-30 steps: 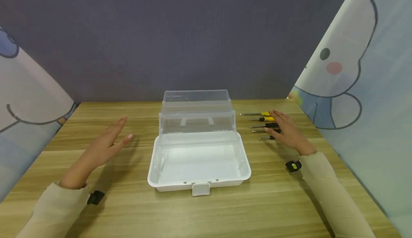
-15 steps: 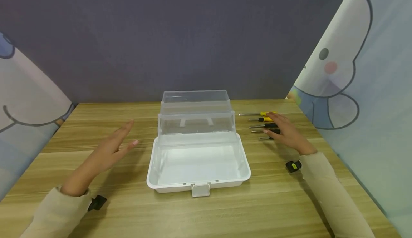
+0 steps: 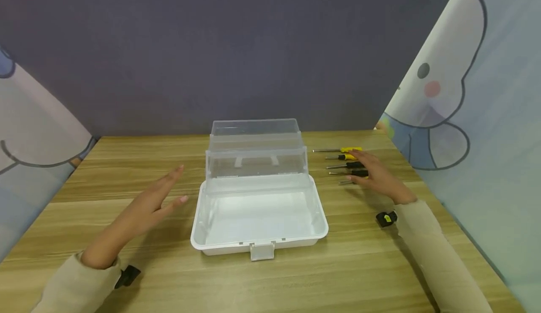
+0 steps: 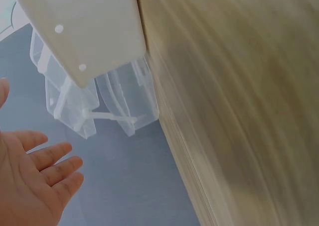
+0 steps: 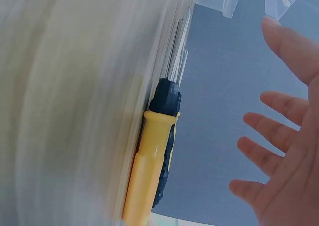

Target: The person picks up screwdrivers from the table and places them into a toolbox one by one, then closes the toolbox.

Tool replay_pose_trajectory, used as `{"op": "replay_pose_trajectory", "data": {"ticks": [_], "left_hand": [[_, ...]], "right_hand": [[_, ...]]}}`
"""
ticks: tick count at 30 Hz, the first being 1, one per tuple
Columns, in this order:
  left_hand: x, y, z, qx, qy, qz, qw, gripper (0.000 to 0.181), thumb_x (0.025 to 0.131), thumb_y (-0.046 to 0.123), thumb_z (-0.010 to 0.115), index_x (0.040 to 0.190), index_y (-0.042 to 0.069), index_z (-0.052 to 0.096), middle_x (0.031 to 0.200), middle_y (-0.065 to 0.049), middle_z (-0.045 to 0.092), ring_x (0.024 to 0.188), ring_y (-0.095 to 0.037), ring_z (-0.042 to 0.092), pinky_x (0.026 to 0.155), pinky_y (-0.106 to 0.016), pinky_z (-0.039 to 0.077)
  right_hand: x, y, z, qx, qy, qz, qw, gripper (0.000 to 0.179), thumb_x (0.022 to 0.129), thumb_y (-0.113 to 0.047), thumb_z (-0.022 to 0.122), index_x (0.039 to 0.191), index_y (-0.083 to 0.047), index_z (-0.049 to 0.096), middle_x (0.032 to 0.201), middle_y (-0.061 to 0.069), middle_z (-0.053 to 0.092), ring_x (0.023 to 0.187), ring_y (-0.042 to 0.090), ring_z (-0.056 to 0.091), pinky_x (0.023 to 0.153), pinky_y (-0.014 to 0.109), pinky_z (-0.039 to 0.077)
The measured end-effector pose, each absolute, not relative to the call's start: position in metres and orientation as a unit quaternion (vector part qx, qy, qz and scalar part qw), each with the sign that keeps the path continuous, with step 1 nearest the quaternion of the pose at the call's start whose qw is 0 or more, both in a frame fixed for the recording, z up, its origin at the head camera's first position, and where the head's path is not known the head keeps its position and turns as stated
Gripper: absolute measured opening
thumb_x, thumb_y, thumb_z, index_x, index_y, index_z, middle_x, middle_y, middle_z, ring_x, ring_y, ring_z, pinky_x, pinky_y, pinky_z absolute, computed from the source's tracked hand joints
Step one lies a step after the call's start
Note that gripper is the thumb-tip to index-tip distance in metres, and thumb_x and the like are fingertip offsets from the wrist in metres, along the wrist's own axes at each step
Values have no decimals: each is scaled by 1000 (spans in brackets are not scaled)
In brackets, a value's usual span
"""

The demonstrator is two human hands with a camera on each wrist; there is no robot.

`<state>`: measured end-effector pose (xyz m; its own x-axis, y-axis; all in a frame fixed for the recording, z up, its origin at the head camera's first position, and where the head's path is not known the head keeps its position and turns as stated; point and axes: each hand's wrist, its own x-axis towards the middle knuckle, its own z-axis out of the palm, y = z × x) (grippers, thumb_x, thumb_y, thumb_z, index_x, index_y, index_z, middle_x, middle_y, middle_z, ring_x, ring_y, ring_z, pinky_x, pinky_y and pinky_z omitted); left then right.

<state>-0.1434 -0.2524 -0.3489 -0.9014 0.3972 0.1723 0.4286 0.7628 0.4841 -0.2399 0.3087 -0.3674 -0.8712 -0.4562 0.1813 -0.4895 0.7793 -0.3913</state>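
Observation:
In the head view a white plastic tool box (image 3: pixel 258 247) stands mid-table, its clear tiered trays and lid (image 3: pixel 255 158) folded up behind it. The left hand (image 3: pixel 145 212) hovers to the box's left, fingers extended and holding nothing. Over the handles of several screwdrivers (image 3: pixel 355 165) is the right hand (image 3: pixel 378 176), its fingers spread. A gap separates that hand from a yellow-handled screwdriver (image 5: pixel 152 161) in the right wrist view. The left wrist view has the left palm (image 4: pixel 25 186) bare, apart from the box. Part of the screwdriver handles is hidden under the right hand.
The wooden table (image 3: pixel 296 285) ends at a dark grey wall (image 3: pixel 253 54). Cartoon-printed curtains (image 3: pixel 498 129) flank it on both sides. The screwdrivers lie side by side at the table's back right, shafts pointing left.
My left hand has moved slightly right and nearer the box. The right hand keeps almost the same place over the screwdrivers. The head view has shifted a little.

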Motion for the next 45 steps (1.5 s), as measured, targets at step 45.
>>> {"op": "replay_pose_trajectory", "data": {"ticks": [45], "left_hand": [[-130, -246, -365, -321, -899, -298, -15, 82, 89, 21, 66, 152, 16, 15, 157, -5, 16, 136, -44, 25, 104, -58, 28]], "right_hand": [[-235, 350, -372, 282, -916, 285, 8, 61, 82, -8, 72, 134, 9, 44, 136, 34, 41, 119, 52, 41, 90, 67, 36]]}}
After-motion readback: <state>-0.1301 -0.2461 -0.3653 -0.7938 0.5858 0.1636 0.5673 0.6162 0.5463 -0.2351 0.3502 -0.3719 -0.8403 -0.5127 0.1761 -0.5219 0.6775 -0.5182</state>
